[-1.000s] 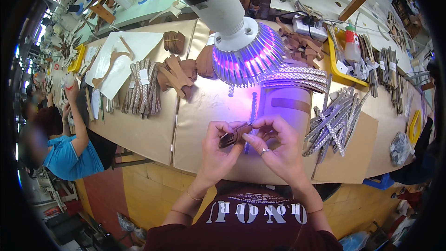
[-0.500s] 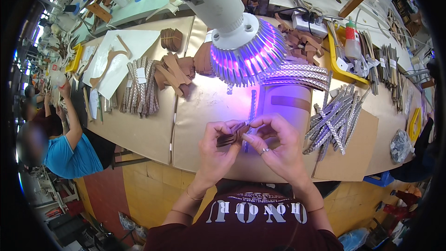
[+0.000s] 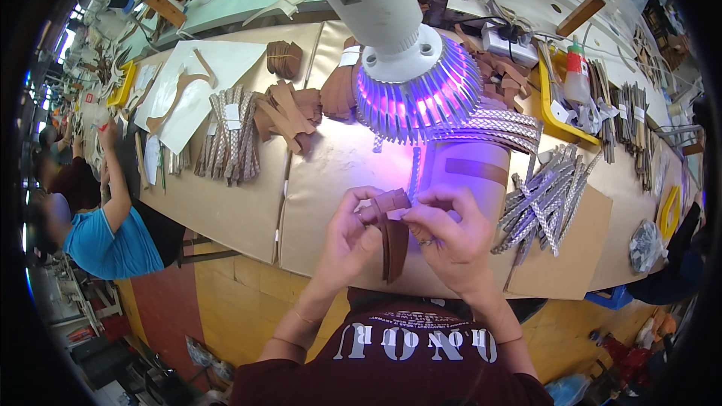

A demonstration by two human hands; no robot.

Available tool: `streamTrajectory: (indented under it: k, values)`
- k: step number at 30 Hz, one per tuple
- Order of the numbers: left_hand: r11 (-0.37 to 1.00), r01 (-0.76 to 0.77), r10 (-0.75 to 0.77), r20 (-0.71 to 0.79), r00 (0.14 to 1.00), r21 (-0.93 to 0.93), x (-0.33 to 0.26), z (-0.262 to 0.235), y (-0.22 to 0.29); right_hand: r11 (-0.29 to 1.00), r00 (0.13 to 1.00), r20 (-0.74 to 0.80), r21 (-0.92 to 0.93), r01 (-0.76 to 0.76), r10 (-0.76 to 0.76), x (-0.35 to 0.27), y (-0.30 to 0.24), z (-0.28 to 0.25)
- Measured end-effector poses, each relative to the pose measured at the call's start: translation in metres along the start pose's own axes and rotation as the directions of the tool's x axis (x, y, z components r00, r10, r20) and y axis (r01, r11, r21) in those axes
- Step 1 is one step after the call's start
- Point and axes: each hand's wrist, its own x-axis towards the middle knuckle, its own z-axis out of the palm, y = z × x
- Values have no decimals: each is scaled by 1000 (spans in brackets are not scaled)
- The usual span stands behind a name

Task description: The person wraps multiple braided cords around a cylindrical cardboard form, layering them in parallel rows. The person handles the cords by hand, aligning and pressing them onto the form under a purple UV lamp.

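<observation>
Evidently the left hand [image 3: 350,237] grips a bundle of brown strips [image 3: 394,252], at six o'clock from the lamp [image 3: 417,86]. At three o'clock from the bundle, the right hand [image 3: 457,239] bends its fingertips together, though whether they pinch anything is unclear. The lamp, cut off at twelve o'clock, hides the ends of some braided straps [image 3: 500,129].

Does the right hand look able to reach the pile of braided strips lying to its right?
Probably yes: the braided strips lie close beside the right hand, and nothing seems to stand between, though it appears busy near the brown strips in the left hand.
</observation>
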Motion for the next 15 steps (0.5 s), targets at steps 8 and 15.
streamTrajectory:
  k: [8, 15]
  values:
    - [859, 464, -438, 157, 885, -218, 6, -27, -9, 931, 951, 190, -229, 283, -243, -8, 11, -6]
    - [826, 509, -485, 155, 861, -243, 13, -38, -11, 972, 948, 236, 145, 184, -214, -13, 11, -13]
